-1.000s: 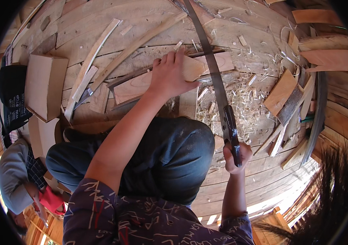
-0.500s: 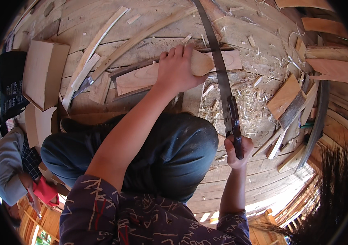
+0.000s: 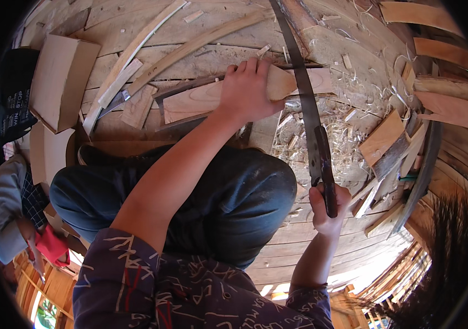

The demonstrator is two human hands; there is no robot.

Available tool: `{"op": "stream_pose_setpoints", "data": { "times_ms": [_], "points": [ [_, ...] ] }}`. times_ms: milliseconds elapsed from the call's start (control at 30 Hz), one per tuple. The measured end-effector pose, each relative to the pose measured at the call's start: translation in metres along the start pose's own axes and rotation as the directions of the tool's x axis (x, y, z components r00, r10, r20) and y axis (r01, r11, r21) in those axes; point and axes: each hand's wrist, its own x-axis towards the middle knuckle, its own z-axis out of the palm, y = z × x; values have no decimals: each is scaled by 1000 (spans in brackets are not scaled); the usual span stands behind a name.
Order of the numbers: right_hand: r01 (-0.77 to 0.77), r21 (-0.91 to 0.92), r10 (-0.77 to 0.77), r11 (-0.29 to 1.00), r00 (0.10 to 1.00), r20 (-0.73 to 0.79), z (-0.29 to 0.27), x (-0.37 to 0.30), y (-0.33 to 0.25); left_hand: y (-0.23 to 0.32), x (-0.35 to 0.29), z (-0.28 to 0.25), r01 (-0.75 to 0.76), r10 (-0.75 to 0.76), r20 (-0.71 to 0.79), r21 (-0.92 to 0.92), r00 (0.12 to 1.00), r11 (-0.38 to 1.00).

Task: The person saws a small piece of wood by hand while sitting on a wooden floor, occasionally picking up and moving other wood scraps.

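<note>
My left hand (image 3: 247,90) is closed over a pale wooden block (image 3: 281,86), holding it down on a longer board (image 3: 190,102). The board lies on the plank floor with dark, rough edges. My right hand (image 3: 330,208) is wrapped round the dark handle of what looks like a handsaw (image 3: 304,93). Its long blade points away from me and crosses over the board, right beside the block's right end. Whether the blade touches the block, I cannot tell. My bent knee (image 3: 267,186) is just below the block and board.
Wood shavings (image 3: 327,131) lie thick right of the blade. Long strips (image 3: 201,41) and a small offcut (image 3: 139,107) are at the left. A cardboard box (image 3: 61,82) stands far left, near another person (image 3: 6,203). Scrap boards (image 3: 382,137) are piled at the right.
The whole view has shifted slightly to the right. The blade now appears a little closer to the block's right end. Both hands keep their hold.
</note>
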Motion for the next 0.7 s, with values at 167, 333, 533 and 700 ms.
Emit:
{"op": "stream_pose_setpoints", "data": {
  "times_ms": [167,333,533,700],
  "points": [
    [43,-30,-42,999,999,35,-2,0,3,-3,-2,3,-30,29,-58,-10,998,1000],
    [-11,-20,11,1000,1000,1,-1,-20,15,2,-5,3,-26,26,-62,5,998,1000],
    [-6,-97,9,995,1000,29,-2,-30,10,8,4,2,107,-108,24,27,994,994],
    [2,-143,1,990,1000,24,-16,-47,19,5,7,6,93,-94,8,87,996,992]
  ]
}}
